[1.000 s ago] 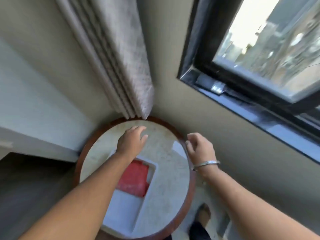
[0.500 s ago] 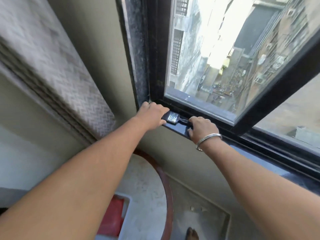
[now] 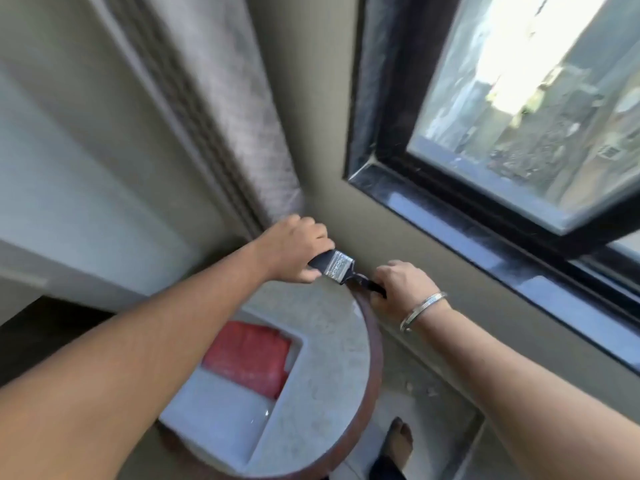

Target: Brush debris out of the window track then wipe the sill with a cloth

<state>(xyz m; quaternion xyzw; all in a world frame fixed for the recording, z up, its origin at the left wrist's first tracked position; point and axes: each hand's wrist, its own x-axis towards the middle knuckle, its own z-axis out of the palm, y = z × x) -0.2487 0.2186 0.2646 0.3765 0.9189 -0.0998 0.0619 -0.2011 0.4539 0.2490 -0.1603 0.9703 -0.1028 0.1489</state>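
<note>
Below sill, brush (image 3: pixel 337 266) spans both fists: L hand (image 3: pixel 297 249) clenched on bristles, R hand (image 3: pixel 401 287) on handle

Round table (image 3: pixel 332 344), red cloth (image 3: pixel 247 362) atop.

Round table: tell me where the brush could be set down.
Free: the table top between the white tray and the wooden rim, on the window side. Crowded: the tray, with the red cloth inside. Both hands hold the brush above the far rim.
</note>
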